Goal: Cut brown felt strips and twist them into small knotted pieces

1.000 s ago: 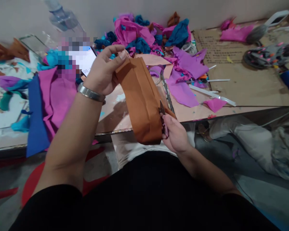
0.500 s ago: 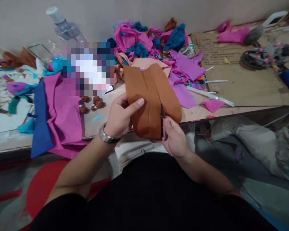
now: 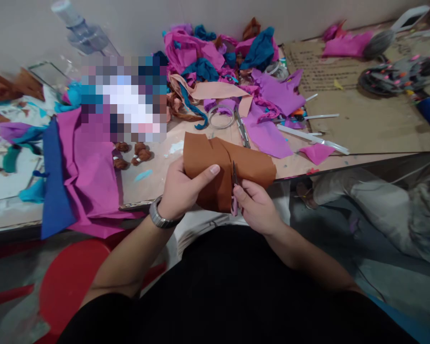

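A brown sheet of crepe paper [image 3: 209, 165] is held up over the table's front edge. My left hand [image 3: 186, 187] pinches its left part, thumb on top and fingers hidden behind. A small pair of scissors with pink handles [image 3: 234, 200] is gripped in my right hand [image 3: 256, 203]. Its dark blades lie in a slit in the sheet, with paper on both sides of them. Beyond the sheet, a ring of clear tape [image 3: 221, 117] and a grey metal tool [image 3: 242, 128] rest on the table.
Pink crepe paper [image 3: 89, 167] and a blue sheet [image 3: 55, 186] hang over the edge at left. Small brown bundles [image 3: 142, 152] lie nearby. Crumpled scraps [image 3: 200, 52] are heaped at the back. Cardboard [image 3: 344, 119] covers the right side. A red stool [image 3: 73, 282] stands below.
The brown sheet has tipped lower and toward me, uncovering the tape ring and metal tool behind it. The scissors and my right hand have shifted slightly left.
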### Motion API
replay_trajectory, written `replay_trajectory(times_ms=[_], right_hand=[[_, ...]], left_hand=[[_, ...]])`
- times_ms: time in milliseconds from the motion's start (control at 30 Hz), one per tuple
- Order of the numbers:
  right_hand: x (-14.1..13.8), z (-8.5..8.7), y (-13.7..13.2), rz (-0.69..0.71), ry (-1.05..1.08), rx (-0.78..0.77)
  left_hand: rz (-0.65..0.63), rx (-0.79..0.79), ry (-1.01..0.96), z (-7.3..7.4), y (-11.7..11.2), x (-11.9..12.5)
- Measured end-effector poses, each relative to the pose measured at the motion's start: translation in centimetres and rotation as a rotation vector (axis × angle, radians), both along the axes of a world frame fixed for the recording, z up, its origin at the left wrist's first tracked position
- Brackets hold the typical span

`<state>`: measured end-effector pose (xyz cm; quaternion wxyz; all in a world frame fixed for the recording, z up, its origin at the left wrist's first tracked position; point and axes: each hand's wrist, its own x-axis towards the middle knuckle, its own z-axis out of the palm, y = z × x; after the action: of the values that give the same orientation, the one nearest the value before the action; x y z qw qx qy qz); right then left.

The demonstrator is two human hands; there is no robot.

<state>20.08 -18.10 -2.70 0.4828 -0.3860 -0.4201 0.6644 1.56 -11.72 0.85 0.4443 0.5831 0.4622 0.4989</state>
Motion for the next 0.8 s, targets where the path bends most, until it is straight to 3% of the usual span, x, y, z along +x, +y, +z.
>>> replay_trajectory(times_ms=[300, 600, 800], right_hand=[[0.8, 1.0, -0.1, 0.02, -0.033, -0.009], [0.5, 0.6, -0.5, -0.004, 0.043, -0.05], [0.7, 1.0, -0.5, 0.022, 0.089, -0.057]], left_hand=[[0.089, 0.083, 0.067, -1.1, -1.2, -0.2], [0.142, 0.272, 0.033, -0.3, -1.6, 1.2], [0.16, 0.376, 0.209, 0.0, -2.8, 1.0]])
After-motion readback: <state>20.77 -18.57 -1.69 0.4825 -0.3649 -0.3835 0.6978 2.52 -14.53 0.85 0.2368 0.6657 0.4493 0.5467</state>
